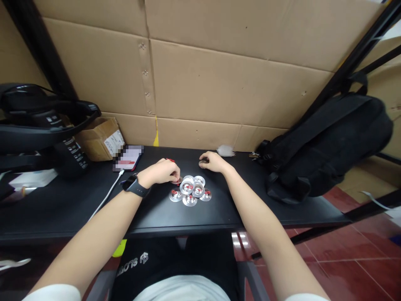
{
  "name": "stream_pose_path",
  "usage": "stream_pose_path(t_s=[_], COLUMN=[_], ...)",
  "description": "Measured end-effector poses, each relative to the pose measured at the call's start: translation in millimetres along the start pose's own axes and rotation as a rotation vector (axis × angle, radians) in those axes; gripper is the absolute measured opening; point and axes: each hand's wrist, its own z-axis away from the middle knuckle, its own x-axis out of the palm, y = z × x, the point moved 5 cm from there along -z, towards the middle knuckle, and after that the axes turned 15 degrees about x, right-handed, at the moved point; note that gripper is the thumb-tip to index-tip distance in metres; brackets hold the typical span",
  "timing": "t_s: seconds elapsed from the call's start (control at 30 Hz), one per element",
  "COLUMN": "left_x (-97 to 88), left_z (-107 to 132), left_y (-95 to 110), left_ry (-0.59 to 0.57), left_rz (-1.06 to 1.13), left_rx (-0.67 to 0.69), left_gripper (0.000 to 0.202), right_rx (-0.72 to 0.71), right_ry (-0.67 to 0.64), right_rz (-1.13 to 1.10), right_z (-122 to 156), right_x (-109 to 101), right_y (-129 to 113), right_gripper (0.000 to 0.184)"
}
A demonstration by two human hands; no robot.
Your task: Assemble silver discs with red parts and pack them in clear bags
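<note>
Some shiny discs (188, 187) lie piled on the black table (241, 200) by a cardboard wall (213, 75), the left hand (161, 170) pinching one beside them, the right hand (214, 161) holding a small dark thing (203, 162).

Reads seemingly "SLO", in white beside a logo (144, 258), on the black trousers (175, 260). Too small to read on the white box label (114, 142) and black container (70, 161).

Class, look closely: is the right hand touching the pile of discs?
Apart: in the head view, a strip of black tabletop shows between the right hand and the pile of discs.
</note>
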Motion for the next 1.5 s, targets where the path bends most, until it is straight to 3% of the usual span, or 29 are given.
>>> stream_pose_path(t_s=[0.13, 0.3, 0.37, 0.47, 0.57, 0.7, 0.87, 1.1, 1.27, 1.5], left_x=[-4.0, -17.2, -18.6, -17.3, -18.5, -26.0, -38.3, -39.3, -35.8, -28.8], left_z=[-3.0, -1.2, -0.8, -1.5, -0.4, 5.3, 18.5, 29.8, 30.0, 27.4], left_y=[4.9, 2.8, 1.7, 1.0, 0.4, -7.4, -32.1, -62.2, -67.7, -70.8], left_ry=[0.111, 0.454, 0.544, 0.585, 0.601, 0.613, 0.612, 0.467, 0.375, 0.332], left_rz=[-0.141, -0.058, -0.01, 0.062, 0.062, -0.04, -0.137, -0.145, -0.084, -0.183], left_rx=[0.012, -0.07, -0.098, -0.11, -0.112, -0.145, -0.147, -0.197, -0.186, -0.168], left_gripper=[0.014, 0.014, 0.014, 0.016, 0.012, 0.006, 0.014, 0.017, 0.02, 0.013], right_rx=[-0.104, -0.28, -0.281, -0.228, -0.179, -0.169, -0.069, 0.015, 0.057, 0.065], right_ry=[0.023, -0.092, -0.071, 0.016, 0.077, 0.13, 0.078, 0.11, -0.001, -0.043], right_rz=[-0.165, -0.472, -0.588, -0.663, -0.62, -0.468, -0.349, -0.109, -0.058, 0.005], right_z=[10.2, 29.1, 32.1, 31.8, 29.1, 23.7, 11.6, 1.5, -0.7, -1.2], right_x=[-1.8, 7.7, 10.7, 13.2, 14.0, 10.9, 3.1, -13.0, -7.5, -4.0], right_y=[-28.7, -74.5, -83.2, -85.6, -82.9, -73.3, -39.1, -2.0, 3.7, 5.9], right_gripper=[0.024, 0.043, 0.05, 0.044, 0.038, 0.047, 0.06, 0.04, 0.02, 0.009])
